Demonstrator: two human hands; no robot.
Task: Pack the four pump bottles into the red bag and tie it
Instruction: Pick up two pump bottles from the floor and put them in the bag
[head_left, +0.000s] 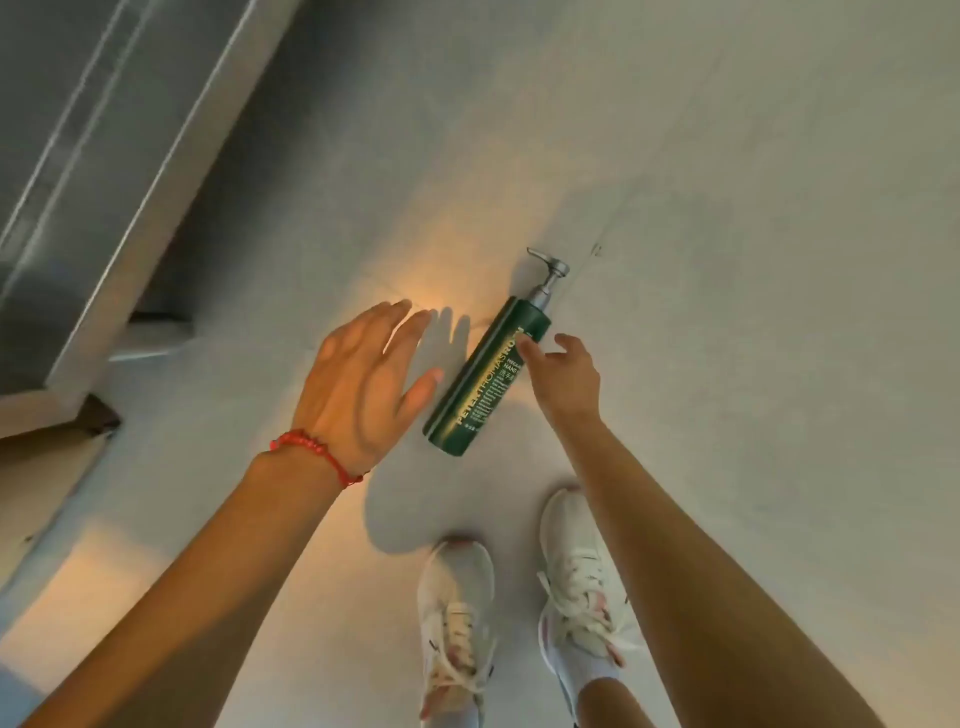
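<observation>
A dark green pump bottle (488, 376) lies on its side on the pale grey floor, just ahead of the person's white trainers (582, 587). Everything here is best placed from that bottle. Its long axis runs on a slant: the flat base points back toward the trainers and a little to the person's left, while the silver pump head (550, 270) points away and to their right, spout tipped toward the left.

The right hand (563, 374) is the nearer one. It sits at the bottle's upper right flank, fingers loosely extended, a fingertip touching or almost touching the green body near the shoulder; whether it has contact I cannot say for sure. It grips nothing yet. The left hand (363, 374), with a red beaded bracelet (311, 452) at the wrist, hovers on the bottle's other side, fingers spread wide and holding nothing, its thumb close to the lower body but apart from it.

The bottle is a slim cylinder with pale lettering running lengthways down its side. No red bag and no other bottles are in view.
</observation>
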